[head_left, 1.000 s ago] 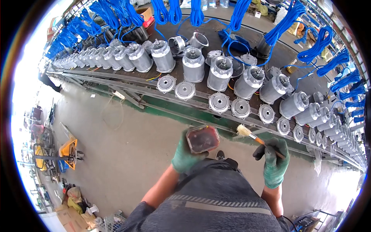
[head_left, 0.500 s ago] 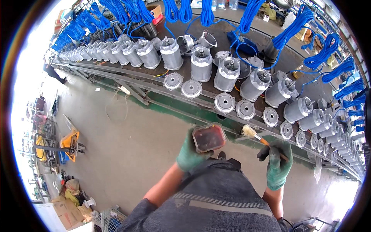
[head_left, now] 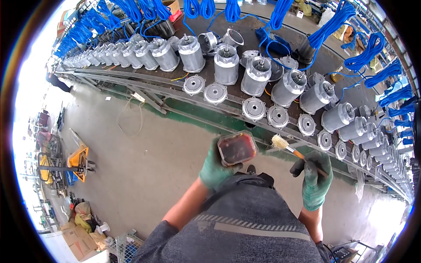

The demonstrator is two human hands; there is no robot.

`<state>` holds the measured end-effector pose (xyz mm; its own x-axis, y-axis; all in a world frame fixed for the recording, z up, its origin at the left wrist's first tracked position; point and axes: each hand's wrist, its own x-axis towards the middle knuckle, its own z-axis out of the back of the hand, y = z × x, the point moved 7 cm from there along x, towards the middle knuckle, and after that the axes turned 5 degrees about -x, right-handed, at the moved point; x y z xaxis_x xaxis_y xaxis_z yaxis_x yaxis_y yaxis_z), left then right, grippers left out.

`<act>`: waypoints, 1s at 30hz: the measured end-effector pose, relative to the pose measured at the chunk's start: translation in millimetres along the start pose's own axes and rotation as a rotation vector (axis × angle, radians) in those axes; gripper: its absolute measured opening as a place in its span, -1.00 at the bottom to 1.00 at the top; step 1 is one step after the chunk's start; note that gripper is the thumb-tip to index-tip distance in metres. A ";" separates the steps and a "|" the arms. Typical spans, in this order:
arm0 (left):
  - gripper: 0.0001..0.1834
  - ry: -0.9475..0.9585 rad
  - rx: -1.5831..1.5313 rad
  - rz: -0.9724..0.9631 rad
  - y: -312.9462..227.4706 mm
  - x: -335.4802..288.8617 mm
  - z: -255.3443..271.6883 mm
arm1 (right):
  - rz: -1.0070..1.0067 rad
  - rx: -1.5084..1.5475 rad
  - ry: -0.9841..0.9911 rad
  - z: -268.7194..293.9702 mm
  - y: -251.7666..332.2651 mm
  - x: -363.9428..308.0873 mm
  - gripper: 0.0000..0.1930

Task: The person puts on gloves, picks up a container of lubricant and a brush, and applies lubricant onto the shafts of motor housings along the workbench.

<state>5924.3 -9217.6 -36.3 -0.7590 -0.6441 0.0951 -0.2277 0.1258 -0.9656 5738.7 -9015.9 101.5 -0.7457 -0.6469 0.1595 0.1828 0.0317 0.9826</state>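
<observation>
Left hand (head_left: 215, 168) still gripping red tub (head_left: 237, 148) at chest height. Right hand (head_left: 316, 177) still clamping brush (head_left: 290, 148), bristles just beside tub, closer than before. End caps (head_left: 278, 115) beyond.

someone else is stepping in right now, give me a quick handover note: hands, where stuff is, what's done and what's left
Left hand, green glove: holds a small clear tub of dark red paste, level, at chest height.
Right hand, green glove: grips a brush, pale bristles pointing toward the tub, apart from it.
Bench: a row of grey motor housings with round end caps laid along the front rail; blue cable coils behind.
Done: cannot tell which caps carry paste.
Left: the bristles look clean, so brushing seems yet to begin here.
</observation>
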 end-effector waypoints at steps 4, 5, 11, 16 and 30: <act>0.06 0.006 -0.015 0.002 -1.9 -2.5 0.8 | -0.035 0.002 0.008 -4.3 3.9 -3.5 -0.42; 0.07 0.011 -0.028 -0.006 -1.6 -1.9 1.3 | -0.032 0.002 0.008 -6.0 3.8 -2.6 -0.42; 0.06 -0.032 0.073 -0.045 -7.7 3.0 6.2 | 0.087 -0.112 0.108 -22.5 21.0 4.8 -0.66; 0.08 0.027 0.204 -0.141 -27.9 14.3 5.5 | 0.130 -0.168 0.174 -36.0 29.7 13.8 -0.70; 0.06 0.213 0.520 -0.466 -63.4 15.7 -12.2 | 0.173 -0.613 0.353 -84.3 43.2 12.8 -0.75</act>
<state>5919.3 -9226.5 29.4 -0.7679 -0.3761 0.5185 -0.2774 -0.5344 -0.7984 5791.1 -9087.1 138.0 -0.4415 -0.8818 0.1659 0.6826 -0.2100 0.7000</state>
